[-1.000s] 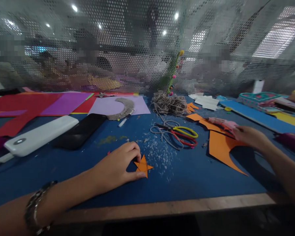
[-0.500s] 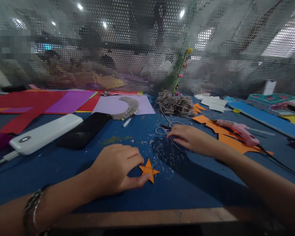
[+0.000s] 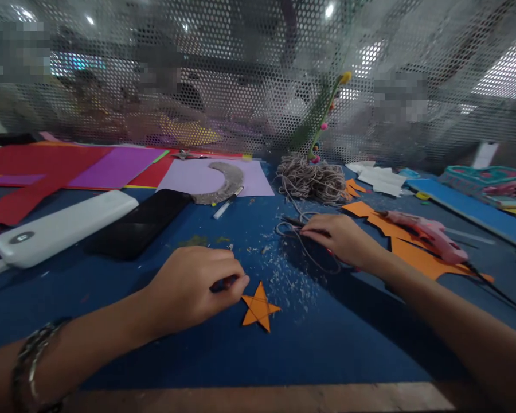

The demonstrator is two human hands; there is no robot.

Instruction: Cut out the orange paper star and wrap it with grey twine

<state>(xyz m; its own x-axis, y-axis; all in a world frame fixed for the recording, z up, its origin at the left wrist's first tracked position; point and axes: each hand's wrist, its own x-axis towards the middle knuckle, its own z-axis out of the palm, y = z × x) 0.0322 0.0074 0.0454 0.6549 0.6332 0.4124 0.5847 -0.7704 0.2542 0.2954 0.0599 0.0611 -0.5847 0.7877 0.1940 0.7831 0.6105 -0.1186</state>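
An orange paper star (image 3: 260, 308) with dark lines across it lies flat on the blue tabletop. My left hand (image 3: 195, 284) is just left of the star, thumb and forefinger pinched; anything between them is too small to make out. Further right, my right hand (image 3: 341, 238) is closed on what looks like a pair of scissors (image 3: 291, 221), dark blades pointing left and a bit of red showing under the palm. Loops of grey yarn (image 3: 320, 265) lie around these fingers and run back to a tangled heap of yarn (image 3: 310, 179).
A pink glue gun (image 3: 430, 232) rests on orange paper scraps (image 3: 417, 258) at right. At left are a white power bank (image 3: 69, 226) and a black phone (image 3: 141, 223). Behind them, a grey yarn-covered crescent (image 3: 227, 183) and a pen (image 3: 227, 203) touch lilac paper (image 3: 180, 175). Perforated mesh (image 3: 241, 74) stands behind.
My left hand has come off the star and its fingers have closed. My right hand's fingers have closed at the scissors. The camera view has shifted slightly.
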